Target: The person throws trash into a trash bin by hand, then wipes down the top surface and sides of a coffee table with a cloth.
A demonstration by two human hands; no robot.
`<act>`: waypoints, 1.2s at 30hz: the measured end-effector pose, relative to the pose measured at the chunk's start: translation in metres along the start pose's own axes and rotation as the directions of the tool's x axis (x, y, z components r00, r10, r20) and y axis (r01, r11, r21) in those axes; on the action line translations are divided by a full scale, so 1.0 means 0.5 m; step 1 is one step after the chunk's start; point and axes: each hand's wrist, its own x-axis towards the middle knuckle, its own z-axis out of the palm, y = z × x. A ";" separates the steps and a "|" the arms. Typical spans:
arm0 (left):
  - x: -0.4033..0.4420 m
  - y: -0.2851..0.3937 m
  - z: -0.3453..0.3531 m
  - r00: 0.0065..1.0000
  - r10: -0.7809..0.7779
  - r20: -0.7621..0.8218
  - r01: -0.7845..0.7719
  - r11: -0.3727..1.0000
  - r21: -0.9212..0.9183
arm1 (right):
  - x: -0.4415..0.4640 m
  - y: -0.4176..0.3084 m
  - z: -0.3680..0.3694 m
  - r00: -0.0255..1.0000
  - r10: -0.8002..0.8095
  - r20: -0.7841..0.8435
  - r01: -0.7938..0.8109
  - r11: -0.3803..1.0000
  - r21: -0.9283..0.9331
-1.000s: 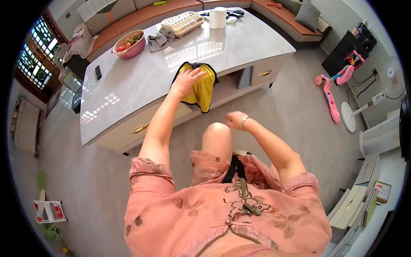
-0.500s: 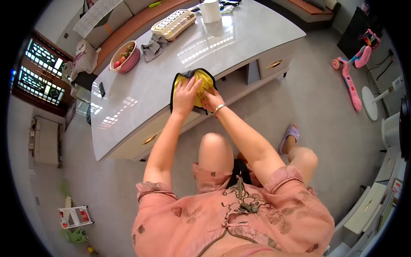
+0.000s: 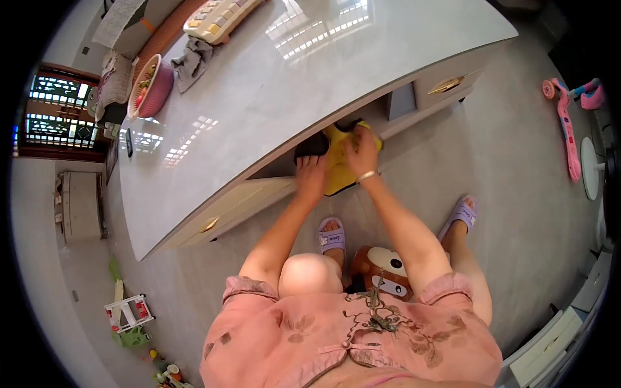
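Observation:
A yellow cloth with a dark border hangs in front of the open shelf compartment of a low, grey-topped table. My right hand, with a bracelet at the wrist, is closed on the upper right part of the cloth and slightly blurred. Beside it on the left, my left hand has its fingers bent over a dark part at the cloth's left side, by the compartment's opening. The thumb of that hand is hidden. The compartment's inside is mostly in shadow.
On the tabletop are a pink basin of fruit, a grey rag, an egg carton and a phone. A brown animal-faced stool is beneath me. A pink scooter stands right; a small folding stool sits left.
Both hands have moved from the table's top edge down to the open compartment, taking the yellow cloth with them. My view has tilted lower and closer to the table front.

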 end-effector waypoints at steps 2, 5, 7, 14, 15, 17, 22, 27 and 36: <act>0.024 -0.013 0.026 0.993 -0.066 0.099 0.075 0.994 -0.081 | 0.054 0.065 -0.002 0.947 -0.292 0.135 0.316 0.770 -0.554; 0.044 -0.045 0.073 0.992 0.062 0.113 -0.042 0.984 -0.172 | 0.075 0.151 0.002 0.877 -0.118 0.466 0.453 0.527 -0.719; 0.052 -0.044 0.095 0.974 0.043 0.222 -0.065 0.993 0.095 | 0.055 0.159 -0.009 0.867 -0.057 0.495 0.460 0.471 -0.752; 0.235 0.022 0.033 0.874 -0.191 0.447 0.166 0.982 0.095 | 0.140 0.134 -0.006 0.867 -0.048 0.496 0.481 0.346 -0.806; 0.258 0.029 0.020 0.874 -0.191 0.448 0.166 0.982 0.095 | 0.139 0.134 0.001 0.867 -0.048 0.497 0.481 0.346 -0.806; 0.309 0.038 0.021 0.991 -0.029 0.128 0.032 0.999 -0.015 | 0.147 0.145 0.004 0.871 -0.027 0.491 0.480 0.257 -0.839; 0.420 0.003 0.058 0.981 0.035 0.191 -0.057 0.992 0.113 | 0.149 0.142 0.001 0.868 -0.068 0.492 0.490 0.279 -0.826; 0.417 -0.059 0.095 0.984 -0.131 0.119 0.072 0.912 0.405 | 0.142 0.158 -0.006 0.862 -0.135 0.488 0.505 0.289 -0.813; 0.371 -0.287 0.124 0.978 -0.193 0.079 0.145 0.901 0.408 | 0.150 0.167 0.001 0.866 -0.063 0.495 0.486 0.335 -0.807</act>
